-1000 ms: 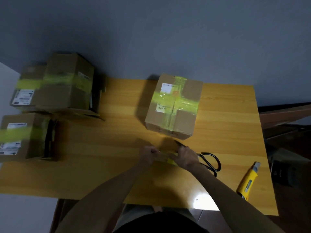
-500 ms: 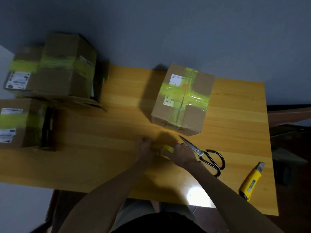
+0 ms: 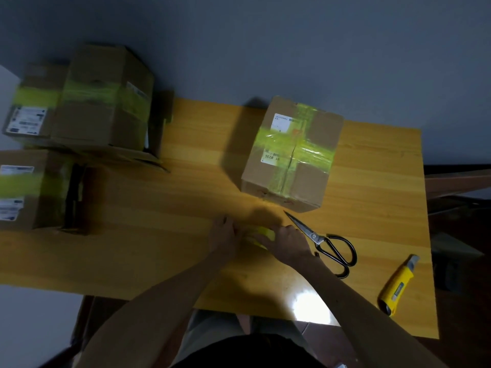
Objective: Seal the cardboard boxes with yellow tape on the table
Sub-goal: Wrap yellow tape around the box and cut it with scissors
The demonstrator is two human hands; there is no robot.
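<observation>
- yellow tape is being held between left hand and right hand, fingers curled on it, just left of the scissors
- cross-taped cardboard box is parked just behind the scissors
- tape could easily get stuck to itself if slack is allowed

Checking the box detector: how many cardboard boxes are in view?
4: middle box; near-left box; two far-left boxes side by side. More may be hidden behind them.
</observation>
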